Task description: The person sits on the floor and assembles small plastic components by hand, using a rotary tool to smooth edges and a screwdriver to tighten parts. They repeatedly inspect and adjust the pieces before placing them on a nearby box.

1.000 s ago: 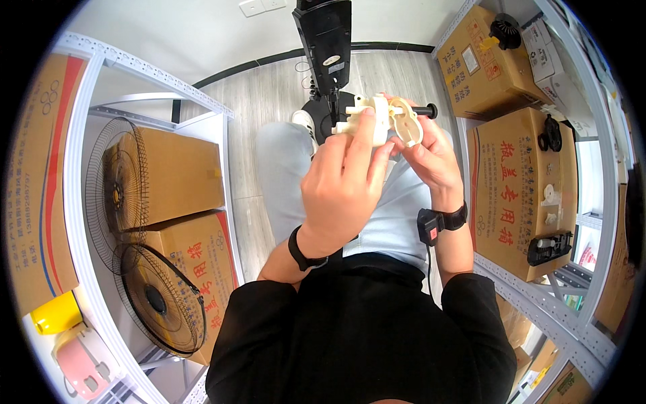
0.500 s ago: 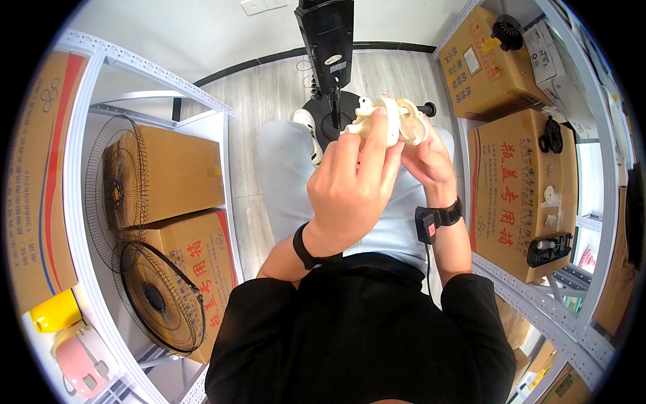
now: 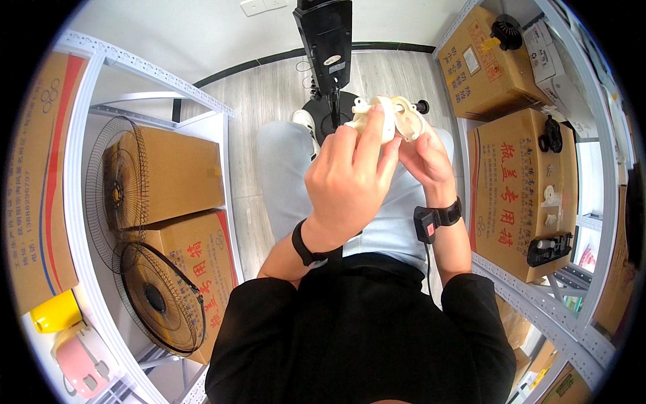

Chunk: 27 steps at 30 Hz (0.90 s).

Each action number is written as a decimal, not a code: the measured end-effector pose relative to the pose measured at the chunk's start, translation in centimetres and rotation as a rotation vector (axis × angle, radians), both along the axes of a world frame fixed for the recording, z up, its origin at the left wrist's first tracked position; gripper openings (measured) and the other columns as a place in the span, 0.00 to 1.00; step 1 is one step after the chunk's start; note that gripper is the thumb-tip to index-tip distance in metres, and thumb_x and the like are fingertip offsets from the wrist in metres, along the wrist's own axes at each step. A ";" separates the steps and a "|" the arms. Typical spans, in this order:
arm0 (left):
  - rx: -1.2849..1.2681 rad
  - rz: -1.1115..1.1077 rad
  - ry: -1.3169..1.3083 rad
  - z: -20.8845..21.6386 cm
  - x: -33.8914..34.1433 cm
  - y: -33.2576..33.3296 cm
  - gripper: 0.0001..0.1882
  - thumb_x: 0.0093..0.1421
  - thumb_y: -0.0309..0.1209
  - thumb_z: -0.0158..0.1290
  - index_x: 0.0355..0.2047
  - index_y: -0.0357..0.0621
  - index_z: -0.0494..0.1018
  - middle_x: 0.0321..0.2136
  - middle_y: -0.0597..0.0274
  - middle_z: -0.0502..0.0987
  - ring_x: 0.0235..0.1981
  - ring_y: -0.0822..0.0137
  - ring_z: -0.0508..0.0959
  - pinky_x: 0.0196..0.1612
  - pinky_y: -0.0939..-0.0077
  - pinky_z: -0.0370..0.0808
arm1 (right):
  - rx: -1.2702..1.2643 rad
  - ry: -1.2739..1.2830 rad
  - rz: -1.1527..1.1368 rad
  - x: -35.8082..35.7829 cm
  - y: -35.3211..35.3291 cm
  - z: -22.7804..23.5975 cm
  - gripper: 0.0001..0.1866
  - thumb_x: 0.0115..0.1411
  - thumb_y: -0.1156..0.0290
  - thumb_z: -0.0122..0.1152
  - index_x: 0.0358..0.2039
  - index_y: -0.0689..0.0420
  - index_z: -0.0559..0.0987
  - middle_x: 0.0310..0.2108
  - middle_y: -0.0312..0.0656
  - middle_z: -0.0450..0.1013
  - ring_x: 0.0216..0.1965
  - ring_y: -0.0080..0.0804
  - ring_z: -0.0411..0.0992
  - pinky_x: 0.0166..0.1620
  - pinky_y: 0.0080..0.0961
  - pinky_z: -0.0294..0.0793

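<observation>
Above my lap, my left hand (image 3: 347, 176) is closed on a cream plastic housing (image 3: 384, 125) with a rounded rim and small lugs at its far left. The index finger lies over its top. Close beside it, my right hand (image 3: 431, 160) grips a round, ring-like cream plastic part (image 3: 408, 122) between thumb and fingers. The two pieces are side by side at their edges; whether they are joined cannot be made out. My fingers hide their undersides.
Ahead on the floor stands a black fan stand (image 3: 326, 47) with a round base. On the left shelf, wire fan grilles (image 3: 158, 296) lean against cardboard boxes (image 3: 175, 175). The right shelf carries a box (image 3: 488, 195) topped with black parts (image 3: 548, 249).
Both hands have shifted slightly left with the cream pieces. The ring-like part has turned a little, showing more of its round face. Both grips stay the same.
</observation>
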<state>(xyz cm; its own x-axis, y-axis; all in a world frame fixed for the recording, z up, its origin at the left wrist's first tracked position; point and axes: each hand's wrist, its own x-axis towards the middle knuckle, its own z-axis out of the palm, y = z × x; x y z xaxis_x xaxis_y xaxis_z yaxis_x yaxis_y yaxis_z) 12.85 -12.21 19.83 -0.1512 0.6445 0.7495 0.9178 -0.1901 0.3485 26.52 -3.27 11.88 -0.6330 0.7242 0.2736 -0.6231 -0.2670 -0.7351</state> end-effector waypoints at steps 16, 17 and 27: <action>-0.034 -0.109 -0.225 -0.9 -0.9 0.9 0.25 0.44 0.29 0.66 0.46 0.49 0.78 0.22 0.66 0.70 0.19 0.70 0.72 0.22 0.77 0.70 | 0.150 -0.149 -0.251 -0.7 -1.0 2.5 0.35 0.53 0.76 0.66 0.60 0.59 0.62 0.61 0.45 0.61 0.52 0.28 0.68 0.51 0.23 0.71; -0.039 -0.123 -0.246 -1.0 -1.1 0.9 0.24 0.44 0.30 0.65 0.46 0.50 0.77 0.23 0.66 0.70 0.19 0.68 0.72 0.22 0.75 0.71 | 0.169 -0.150 -0.260 -0.7 -0.9 2.5 0.34 0.53 0.77 0.66 0.60 0.59 0.63 0.61 0.45 0.61 0.52 0.28 0.68 0.50 0.22 0.72; -0.177 -0.296 -0.582 -1.0 -2.2 1.0 0.24 0.48 0.25 0.64 0.48 0.49 0.77 0.27 0.62 0.75 0.21 0.75 0.76 0.25 0.82 0.75 | 0.261 -0.285 -0.400 -0.6 -1.1 3.3 0.31 0.46 0.84 0.68 0.53 0.59 0.71 0.60 0.44 0.61 0.47 0.22 0.70 0.36 0.13 0.72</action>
<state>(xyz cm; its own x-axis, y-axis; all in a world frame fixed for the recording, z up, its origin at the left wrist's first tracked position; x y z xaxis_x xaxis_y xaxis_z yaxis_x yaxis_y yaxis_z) 10.61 -11.21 18.85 -0.2965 0.8261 0.4791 0.4894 -0.2994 0.8190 25.87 -4.35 15.23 -0.3975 0.8544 0.3346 -0.4054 0.1636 -0.8994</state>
